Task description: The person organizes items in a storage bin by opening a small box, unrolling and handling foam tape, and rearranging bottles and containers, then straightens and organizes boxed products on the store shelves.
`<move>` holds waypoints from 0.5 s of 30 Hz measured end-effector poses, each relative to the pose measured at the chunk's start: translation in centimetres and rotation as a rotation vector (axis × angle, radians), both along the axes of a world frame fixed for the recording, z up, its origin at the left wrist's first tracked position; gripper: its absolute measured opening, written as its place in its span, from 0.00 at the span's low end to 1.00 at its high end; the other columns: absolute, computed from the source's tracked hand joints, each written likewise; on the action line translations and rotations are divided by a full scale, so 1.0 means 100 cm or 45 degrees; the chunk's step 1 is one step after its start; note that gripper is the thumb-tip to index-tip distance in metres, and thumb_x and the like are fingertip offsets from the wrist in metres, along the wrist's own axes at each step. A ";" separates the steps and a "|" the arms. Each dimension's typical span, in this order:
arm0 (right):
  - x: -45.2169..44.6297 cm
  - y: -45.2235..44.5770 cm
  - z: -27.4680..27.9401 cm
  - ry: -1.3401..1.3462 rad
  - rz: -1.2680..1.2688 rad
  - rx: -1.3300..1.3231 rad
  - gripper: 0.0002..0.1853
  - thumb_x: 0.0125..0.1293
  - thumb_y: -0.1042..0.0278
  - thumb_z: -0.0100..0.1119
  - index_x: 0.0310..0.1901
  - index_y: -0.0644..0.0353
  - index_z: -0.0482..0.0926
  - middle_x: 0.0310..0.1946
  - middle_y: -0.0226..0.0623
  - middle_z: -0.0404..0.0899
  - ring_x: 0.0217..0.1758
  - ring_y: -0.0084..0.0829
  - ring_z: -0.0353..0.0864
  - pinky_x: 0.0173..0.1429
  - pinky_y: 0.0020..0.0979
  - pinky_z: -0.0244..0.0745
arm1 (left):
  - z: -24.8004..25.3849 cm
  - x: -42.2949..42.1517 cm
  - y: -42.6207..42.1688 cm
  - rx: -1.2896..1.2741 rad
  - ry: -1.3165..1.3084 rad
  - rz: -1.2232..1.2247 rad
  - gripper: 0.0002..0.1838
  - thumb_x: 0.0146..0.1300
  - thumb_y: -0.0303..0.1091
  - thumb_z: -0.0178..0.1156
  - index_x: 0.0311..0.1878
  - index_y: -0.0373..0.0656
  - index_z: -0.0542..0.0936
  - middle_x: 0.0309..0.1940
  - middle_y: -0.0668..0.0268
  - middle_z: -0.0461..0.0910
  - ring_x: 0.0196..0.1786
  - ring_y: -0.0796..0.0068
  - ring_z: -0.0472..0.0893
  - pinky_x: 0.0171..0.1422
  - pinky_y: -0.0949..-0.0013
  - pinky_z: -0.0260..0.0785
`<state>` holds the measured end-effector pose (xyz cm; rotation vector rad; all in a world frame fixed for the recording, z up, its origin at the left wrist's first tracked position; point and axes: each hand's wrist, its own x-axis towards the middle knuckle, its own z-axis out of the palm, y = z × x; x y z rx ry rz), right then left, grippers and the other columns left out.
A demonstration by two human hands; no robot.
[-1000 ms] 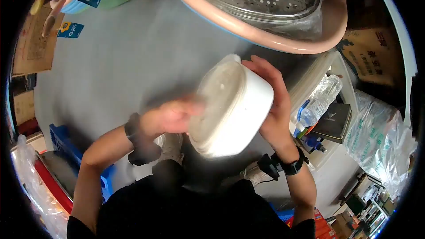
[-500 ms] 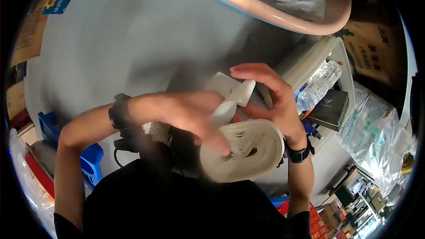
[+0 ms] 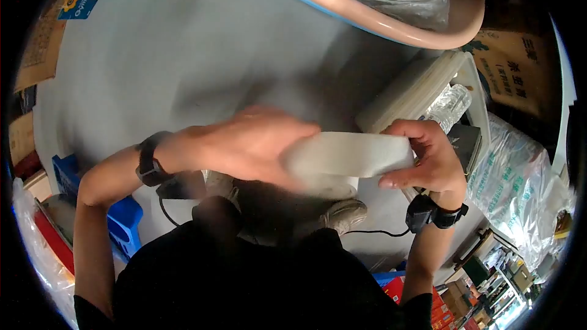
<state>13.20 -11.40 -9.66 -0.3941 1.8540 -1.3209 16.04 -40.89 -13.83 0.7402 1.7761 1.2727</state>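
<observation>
White band (image 3: 364,154) faces open floor (image 3: 195,36), right hand (image 3: 443,164) clamping its edge, grip of left hand (image 3: 254,146) unclear.

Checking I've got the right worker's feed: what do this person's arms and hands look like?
The left hand and right hand wear no gloves. Each wrist has a black band with a dark, boxy device, the left one blurred. A thin black cable shows near each. The black sleeves are short.

Strip (image 3: 364,154) matt; basin (image 3: 468,15) glossy plast.
</observation>
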 end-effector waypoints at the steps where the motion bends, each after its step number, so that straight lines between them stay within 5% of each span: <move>1: 0.000 0.002 0.001 -0.063 0.021 0.007 0.20 0.45 0.70 0.82 0.39 0.62 0.82 0.31 0.27 0.79 0.37 0.20 0.75 0.45 0.25 0.69 | -0.001 0.000 0.001 -0.089 0.142 0.025 0.27 0.51 0.43 0.75 0.50 0.40 0.78 0.39 0.57 0.84 0.37 0.61 0.84 0.40 0.62 0.75; 3: 0.001 0.001 0.003 -0.080 -0.020 -0.064 0.18 0.46 0.71 0.81 0.37 0.63 0.81 0.31 0.26 0.79 0.36 0.19 0.75 0.43 0.25 0.68 | -0.004 -0.001 0.002 -0.180 0.288 0.051 0.25 0.51 0.43 0.75 0.48 0.41 0.77 0.39 0.55 0.83 0.38 0.55 0.84 0.40 0.59 0.76; 5: 0.007 -0.006 0.011 -0.535 -0.468 -0.111 0.15 0.48 0.74 0.79 0.35 0.65 0.81 0.30 0.26 0.78 0.35 0.19 0.75 0.42 0.24 0.67 | -0.006 -0.001 0.001 -0.277 0.425 0.072 0.23 0.50 0.41 0.74 0.46 0.43 0.76 0.38 0.55 0.82 0.40 0.51 0.83 0.41 0.54 0.75; 11: 0.024 -0.022 0.031 -0.227 -0.570 -0.212 0.08 0.52 0.79 0.71 0.33 0.67 0.81 0.28 0.28 0.79 0.33 0.18 0.76 0.40 0.21 0.66 | -0.025 0.006 -0.002 -0.481 0.585 0.198 0.25 0.48 0.40 0.74 0.48 0.45 0.76 0.37 0.57 0.82 0.42 0.52 0.83 0.43 0.53 0.75; 15: 0.024 -0.020 0.033 -0.204 -0.563 -0.191 0.07 0.52 0.79 0.70 0.32 0.66 0.81 0.28 0.28 0.79 0.33 0.18 0.75 0.39 0.21 0.65 | -0.039 0.006 -0.011 -0.336 0.818 0.135 0.27 0.47 0.39 0.75 0.50 0.45 0.76 0.38 0.58 0.81 0.45 0.53 0.81 0.44 0.55 0.75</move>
